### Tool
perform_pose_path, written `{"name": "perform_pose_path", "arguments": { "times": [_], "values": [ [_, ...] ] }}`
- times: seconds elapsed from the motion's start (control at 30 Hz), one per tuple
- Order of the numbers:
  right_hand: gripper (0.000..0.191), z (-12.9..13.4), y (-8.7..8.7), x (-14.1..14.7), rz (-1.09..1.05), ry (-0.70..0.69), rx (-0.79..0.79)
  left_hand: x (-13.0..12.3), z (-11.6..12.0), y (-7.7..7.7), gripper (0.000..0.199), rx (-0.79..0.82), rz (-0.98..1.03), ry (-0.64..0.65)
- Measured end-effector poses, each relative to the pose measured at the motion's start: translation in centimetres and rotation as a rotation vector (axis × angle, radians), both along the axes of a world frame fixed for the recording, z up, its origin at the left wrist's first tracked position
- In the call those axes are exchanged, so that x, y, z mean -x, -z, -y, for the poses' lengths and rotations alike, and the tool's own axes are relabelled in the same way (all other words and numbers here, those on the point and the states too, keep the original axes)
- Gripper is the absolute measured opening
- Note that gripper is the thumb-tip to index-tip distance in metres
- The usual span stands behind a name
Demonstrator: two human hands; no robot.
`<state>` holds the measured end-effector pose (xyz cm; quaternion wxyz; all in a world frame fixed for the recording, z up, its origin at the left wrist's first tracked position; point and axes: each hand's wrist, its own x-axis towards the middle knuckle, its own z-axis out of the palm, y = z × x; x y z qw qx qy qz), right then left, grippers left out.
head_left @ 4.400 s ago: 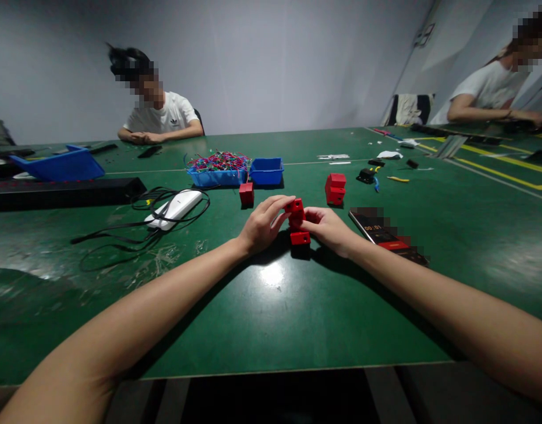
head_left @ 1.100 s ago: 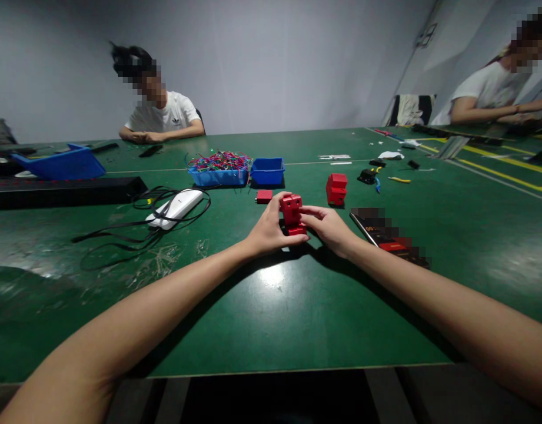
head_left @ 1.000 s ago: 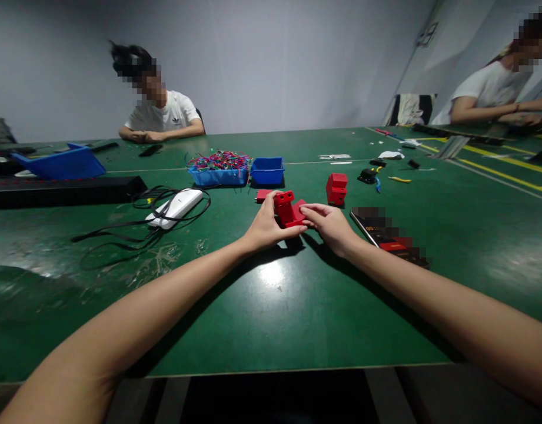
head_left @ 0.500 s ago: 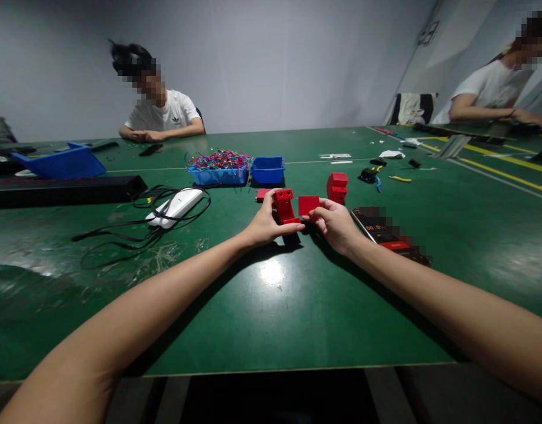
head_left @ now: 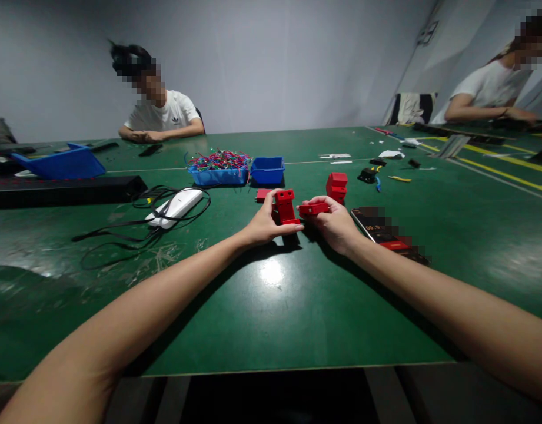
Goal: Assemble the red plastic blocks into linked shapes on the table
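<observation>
My left hand (head_left: 265, 224) is closed around a red plastic housing (head_left: 286, 207) with two round holes in its top and an open hollow in its front. Between the thumb and fingers of my right hand (head_left: 333, 222) is a flat red rectangular block (head_left: 313, 209), its narrow edge turned towards me. A small gap separates the two red parts. Behind my right hand stands another red housing (head_left: 336, 186). Partly hidden behind my left hand lies a further red block (head_left: 262, 195).
A blue bin of coloured wires (head_left: 220, 176) and a smaller blue bin (head_left: 268, 171) stand beyond my hands. To the left is a white power strip (head_left: 176, 208) with black cable. A phone (head_left: 385, 234) lies by my right forearm. Two people sit across the table.
My right hand has turned the flat red block from its broad face to its narrow edge. My left hand and the red housing have barely moved.
</observation>
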<state>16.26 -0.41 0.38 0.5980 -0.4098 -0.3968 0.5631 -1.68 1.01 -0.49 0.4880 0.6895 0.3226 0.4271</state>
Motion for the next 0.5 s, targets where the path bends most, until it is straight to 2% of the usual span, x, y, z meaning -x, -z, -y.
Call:
{"name": "perform_pose_path", "arguments": {
  "times": [0.5],
  "values": [
    [0.029, 0.52, -0.83, 0.26, 0.041, -0.050, 0.104, 0.04, -0.31, 0.43, 0.090, -0.021, 0.010, 0.018]
  ]
}}
